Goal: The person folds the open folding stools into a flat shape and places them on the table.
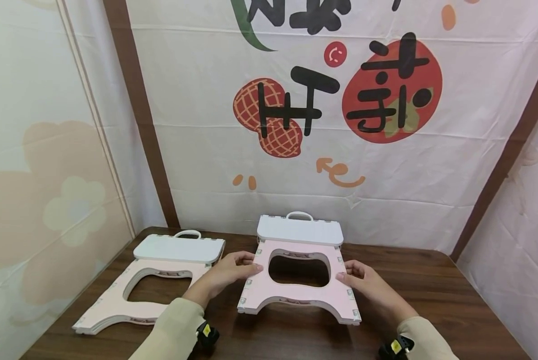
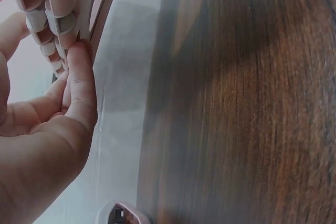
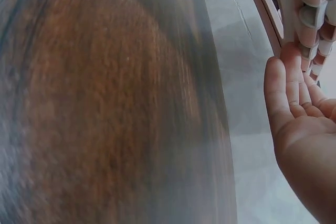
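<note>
A folded pink-and-white folding stool point(image 1: 298, 291) is held between both hands, tilted over the table with its white top panel point(image 1: 300, 230) and carry handle at the far end. On its left edge, my left hand point(image 1: 230, 272) grips with the thumb on the pink face and fingers behind. My right hand point(image 1: 371, 287) grips the opposite edge the same way. In the left wrist view, fingertips point(image 2: 81, 61) press beside the ribbed hinge edge point(image 2: 60, 3). The right wrist view has fingers point(image 3: 291, 59) against the matching hinges point(image 3: 312, 17).
A second folded pink-and-white stool point(image 1: 104, 309) lies on the left of the dark wooden table point(image 1: 431, 280), close to my left forearm. Behind the table hangs a white printed curtain point(image 1: 205, 150), with another fabric wall point(image 1: 25, 100) along the left side.
</note>
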Motion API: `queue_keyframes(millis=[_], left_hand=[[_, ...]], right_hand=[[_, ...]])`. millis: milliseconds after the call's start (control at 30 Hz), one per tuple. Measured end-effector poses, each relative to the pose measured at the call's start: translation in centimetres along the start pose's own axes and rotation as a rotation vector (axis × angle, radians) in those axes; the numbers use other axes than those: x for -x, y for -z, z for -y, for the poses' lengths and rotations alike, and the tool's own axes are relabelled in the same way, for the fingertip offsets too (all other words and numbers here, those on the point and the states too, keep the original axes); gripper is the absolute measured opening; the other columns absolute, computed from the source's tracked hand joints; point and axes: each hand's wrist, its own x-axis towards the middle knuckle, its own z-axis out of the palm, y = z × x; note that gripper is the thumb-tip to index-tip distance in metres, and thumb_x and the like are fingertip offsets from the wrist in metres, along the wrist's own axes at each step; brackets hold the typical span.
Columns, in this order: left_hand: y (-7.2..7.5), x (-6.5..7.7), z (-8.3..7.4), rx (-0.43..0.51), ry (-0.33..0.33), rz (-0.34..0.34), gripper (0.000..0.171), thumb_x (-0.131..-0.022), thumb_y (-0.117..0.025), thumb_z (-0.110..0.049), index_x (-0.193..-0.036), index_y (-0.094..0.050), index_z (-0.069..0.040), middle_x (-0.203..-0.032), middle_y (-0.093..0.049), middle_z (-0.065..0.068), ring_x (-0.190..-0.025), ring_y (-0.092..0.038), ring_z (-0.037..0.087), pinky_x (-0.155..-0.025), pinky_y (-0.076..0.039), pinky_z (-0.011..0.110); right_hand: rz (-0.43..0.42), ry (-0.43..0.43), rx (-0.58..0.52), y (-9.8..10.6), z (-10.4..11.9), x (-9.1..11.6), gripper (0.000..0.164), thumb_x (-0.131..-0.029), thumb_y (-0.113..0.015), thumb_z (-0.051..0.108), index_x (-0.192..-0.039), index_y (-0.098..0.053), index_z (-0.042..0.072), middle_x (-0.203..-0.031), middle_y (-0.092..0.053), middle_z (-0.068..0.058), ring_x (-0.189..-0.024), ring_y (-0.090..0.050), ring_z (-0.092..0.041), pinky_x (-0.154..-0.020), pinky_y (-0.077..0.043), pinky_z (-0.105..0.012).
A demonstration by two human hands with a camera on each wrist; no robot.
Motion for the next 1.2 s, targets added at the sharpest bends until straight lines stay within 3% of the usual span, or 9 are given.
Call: queue_keyframes(millis=[500,1200], left_hand=[[-0.4,-0.2,0.4,0.022,-0.027,0.049,0.059,-0.091,-0.072,-0.031,-0.134,-0.053,0.004,-0.126,-0.057,0.016,-0.107,-0.059,0.025,-0.096,-0.047,0.052],[-2.7,-1.3,-0.1,0.069,-0.033,0.078,0.056,-0.091,-0.074,-0.023,-0.133,-0.053,0.008,-0.118,-0.059,0.015,-0.099,-0.061,0.022,-0.093,-0.051,0.048]], right_hand=[[-0.015,-0.019,0.022,0.4,0.1,0.5,0.046,-0.096,-0.069,0.025,-0.126,-0.054,-0.007,-0.106,-0.062,-0.012,-0.095,-0.06,-0.023,-0.084,-0.05,-0.031],[-0.019,-0.02,0.027,2.6,-0.9,1.8,0.045,-0.099,-0.065,0.024,-0.13,-0.053,-0.007,-0.11,-0.062,-0.014,-0.095,-0.062,-0.023,-0.083,-0.052,-0.032]])
